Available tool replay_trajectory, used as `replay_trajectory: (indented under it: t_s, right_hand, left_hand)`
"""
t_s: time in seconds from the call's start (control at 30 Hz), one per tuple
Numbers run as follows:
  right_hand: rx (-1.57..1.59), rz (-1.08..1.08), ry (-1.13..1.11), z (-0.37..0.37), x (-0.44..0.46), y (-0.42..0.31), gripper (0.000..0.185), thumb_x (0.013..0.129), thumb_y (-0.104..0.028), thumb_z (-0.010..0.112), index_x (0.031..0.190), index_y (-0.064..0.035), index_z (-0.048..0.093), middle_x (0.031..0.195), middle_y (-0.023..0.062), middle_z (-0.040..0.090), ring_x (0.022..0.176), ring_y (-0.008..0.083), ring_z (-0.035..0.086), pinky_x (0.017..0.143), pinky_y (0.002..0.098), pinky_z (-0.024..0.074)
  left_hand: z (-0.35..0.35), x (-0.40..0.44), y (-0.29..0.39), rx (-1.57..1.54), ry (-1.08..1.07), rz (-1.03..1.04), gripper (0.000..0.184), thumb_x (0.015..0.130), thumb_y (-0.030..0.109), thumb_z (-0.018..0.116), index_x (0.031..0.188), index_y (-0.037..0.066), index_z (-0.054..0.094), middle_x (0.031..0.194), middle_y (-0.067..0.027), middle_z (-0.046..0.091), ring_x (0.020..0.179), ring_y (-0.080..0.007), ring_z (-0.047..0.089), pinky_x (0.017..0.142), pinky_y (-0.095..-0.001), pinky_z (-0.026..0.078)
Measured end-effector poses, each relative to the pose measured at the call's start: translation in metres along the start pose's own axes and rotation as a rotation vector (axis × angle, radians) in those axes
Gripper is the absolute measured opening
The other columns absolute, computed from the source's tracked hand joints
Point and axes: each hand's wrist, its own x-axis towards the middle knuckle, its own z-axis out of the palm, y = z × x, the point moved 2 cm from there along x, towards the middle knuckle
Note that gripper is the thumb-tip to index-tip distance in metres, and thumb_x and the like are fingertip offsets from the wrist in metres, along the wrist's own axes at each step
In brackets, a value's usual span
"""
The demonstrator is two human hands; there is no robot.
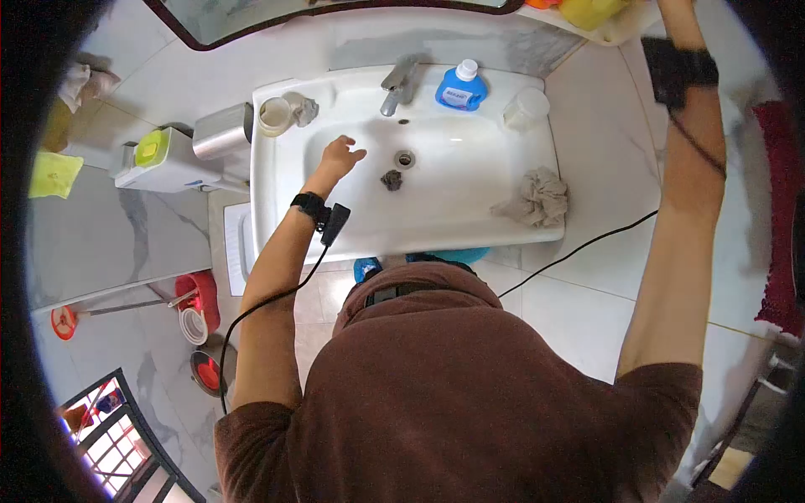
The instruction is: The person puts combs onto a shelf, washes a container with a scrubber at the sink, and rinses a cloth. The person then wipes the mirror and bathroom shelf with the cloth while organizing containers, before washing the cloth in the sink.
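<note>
Hovering over the sink (461, 189), the left hand (340, 157) is loosely open, empty (right hand out of frame, can't tell).

On the sink (470, 189), the bottle (461, 88) stands between faucet (400, 78) and jar (527, 109).

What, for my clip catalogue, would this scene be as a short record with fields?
Left hand: over the sink, left of the drain, holding nothing visible
Right hand: out of view past the top edge; arm raised on the right
In the sink: dark clump beside the drain
Back rim: faucet, blue bottle with white cap
Right side: crumpled cloth on the rim
</note>
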Motion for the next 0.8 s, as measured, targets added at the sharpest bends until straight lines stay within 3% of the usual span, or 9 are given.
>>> replay_trajectory:
  t_s: [0.13, 0.2, 0.23, 0.27, 0.37, 0.5, 0.6, 0.67, 0.8]
  right_hand:
    - [0.206, 0.148, -0.007, -0.030, -0.081, -0.042, 0.028, 0.081, -0.019, 0.065, 0.094, 0.0052, 0.058, 0.082, 0.0141, 0.063, 0.074, 0.0226, 0.062, 0.065, 0.0340, 0.0487]
    - [0.213, 0.145, -0.183, -0.030, -0.150, -0.038, 0.021, 0.087, -0.024, 0.058, 0.092, -0.0049, 0.065, 0.078, 0.0089, 0.065, 0.069, 0.0164, 0.061, 0.063, 0.0288, 0.0472]
    - [0.253, 0.150, -0.282, -0.027, -0.186, -0.044, 0.017, 0.085, -0.021, 0.060, 0.094, -0.0059, 0.062, 0.075, 0.0090, 0.064, 0.064, 0.0200, 0.061, 0.061, 0.0311, 0.0471]
    - [0.320, 0.206, -0.420, -0.026, -0.221, -0.057, 0.014, 0.084, -0.019, 0.061, 0.091, -0.0070, 0.062, 0.074, 0.0076, 0.063, 0.063, 0.0175, 0.059, 0.059, 0.0305, 0.0463]
    - [0.550, 0.779, -0.922, -0.014, -0.343, -0.066, 0.012, 0.083, -0.014, 0.059, 0.088, -0.0045, 0.063, 0.073, 0.0081, 0.062, 0.060, 0.0151, 0.055, 0.057, 0.0285, 0.0444]
    - [0.579, 0.815, -1.271, -0.019, -0.475, -0.078, 0.017, 0.079, -0.016, 0.060, 0.090, -0.0032, 0.061, 0.077, 0.0115, 0.064, 0.064, 0.0224, 0.060, 0.061, 0.0321, 0.0483]
    - [0.511, 0.819, -1.432, -0.032, -0.502, -0.087, 0.021, 0.077, -0.017, 0.061, 0.094, -0.0040, 0.059, 0.081, 0.0127, 0.064, 0.070, 0.0267, 0.062, 0.068, 0.0356, 0.0497]
    - [0.417, 0.777, -1.459, -0.039, -0.513, -0.081, 0.026, 0.076, -0.017, 0.061, 0.099, -0.0057, 0.058, 0.089, 0.0137, 0.063, 0.084, 0.0273, 0.060, 0.077, 0.0367, 0.0473]
    - [-0.028, 0.449, -1.437, -0.064, -0.513, -0.051, 0.034, 0.073, -0.017, 0.065, 0.105, -0.0099, 0.056, 0.117, 0.0171, 0.051, 0.114, 0.0296, 0.044, 0.095, 0.0441, 0.0346]
  left_hand:
    - [0.046, 0.002, -0.054, 0.038, -0.105, -0.036, 0.046, 0.069, 0.037, 0.068, 0.095, -0.001, 0.064, 0.092, -0.0199, 0.064, 0.093, -0.0312, 0.060, 0.084, -0.0367, 0.047]
    - [0.066, -0.004, -0.064, 0.073, -0.153, -0.025, 0.048, 0.069, 0.036, 0.067, 0.099, 0.000, 0.062, 0.098, -0.0191, 0.062, 0.094, -0.0330, 0.059, 0.084, -0.0375, 0.047]
    - [0.076, -0.010, -0.067, 0.091, -0.177, -0.019, 0.049, 0.069, 0.036, 0.067, 0.102, 0.000, 0.061, 0.101, -0.0188, 0.062, 0.094, -0.0339, 0.059, 0.085, -0.0379, 0.047]
    - [0.088, -0.014, -0.067, 0.054, -0.203, -0.137, 0.058, 0.070, 0.030, 0.068, 0.119, 0.005, 0.051, 0.116, -0.0234, 0.051, 0.104, -0.0403, 0.052, 0.090, -0.0420, 0.044]
    - [0.097, -0.025, -0.031, 0.165, -0.079, 0.084, 0.071, 0.069, 0.024, 0.070, 0.132, 0.014, 0.038, 0.127, -0.0293, 0.035, 0.113, -0.0462, 0.042, 0.095, -0.0469, 0.039]
    - [0.139, -0.004, -0.021, 0.145, -0.192, 0.178, 0.080, 0.066, 0.015, 0.072, 0.135, 0.024, 0.032, 0.130, -0.0354, 0.025, 0.118, -0.0492, 0.034, 0.096, -0.0492, 0.037]
    - [0.163, 0.002, -0.021, 0.283, -0.262, 0.179, 0.053, 0.071, 0.009, 0.065, 0.120, 0.017, 0.049, 0.124, -0.0253, 0.038, 0.107, -0.0430, 0.044, 0.089, -0.0461, 0.042]
    - [0.170, 0.000, -0.025, 0.239, -0.181, 0.195, 0.031, 0.075, 0.005, 0.058, 0.106, 0.011, 0.057, 0.112, -0.0206, 0.046, 0.094, -0.0394, 0.050, 0.082, -0.0441, 0.045]
    - [0.149, -0.014, -0.031, 0.096, -0.217, 0.096, 0.029, 0.072, 0.007, 0.063, 0.101, 0.009, 0.057, 0.098, -0.0181, 0.053, 0.088, -0.0354, 0.054, 0.080, -0.0413, 0.046]
